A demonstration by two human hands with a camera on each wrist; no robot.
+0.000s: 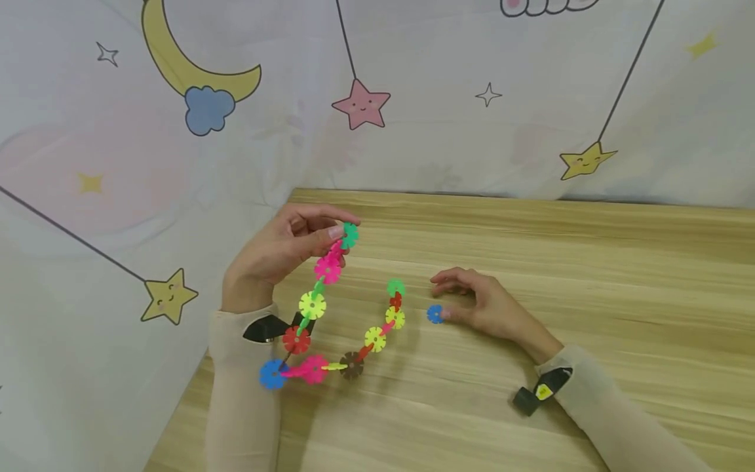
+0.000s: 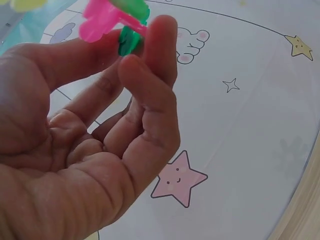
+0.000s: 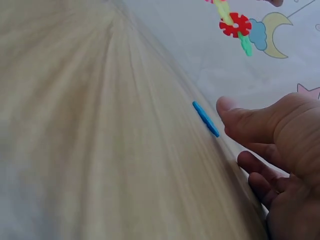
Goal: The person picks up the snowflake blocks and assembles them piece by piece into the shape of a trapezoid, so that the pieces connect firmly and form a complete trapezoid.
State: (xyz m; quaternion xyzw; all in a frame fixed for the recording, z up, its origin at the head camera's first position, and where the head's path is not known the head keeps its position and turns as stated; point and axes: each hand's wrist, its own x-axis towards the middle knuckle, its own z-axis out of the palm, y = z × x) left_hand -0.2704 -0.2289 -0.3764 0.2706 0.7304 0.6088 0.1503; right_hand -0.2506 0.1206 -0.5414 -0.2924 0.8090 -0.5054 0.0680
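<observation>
My left hand (image 1: 295,239) pinches the teal end piece of a chain of notched, flower-shaped plastic discs (image 1: 312,305) between thumb and fingertips. Pink, green, yellow, red, blue and brown discs slot into one another. From the hand the chain hangs down to a blue disc, then curves up rightward to a green disc (image 1: 396,287) at its other end. A single blue disc (image 1: 435,314) lies by the thumb of my right hand (image 1: 480,305). In the right wrist view, this loose disc (image 3: 206,119) shows edge-on, apart from the thumb, whose fingers are loosely bent.
The wooden table (image 1: 590,275) extends to a white cloth backdrop (image 1: 436,144) printed with stars and a moon. That cloth also hangs close along the left side. Dark wrist cameras (image 1: 533,393) are strapped over the beige sleeves (image 1: 242,393).
</observation>
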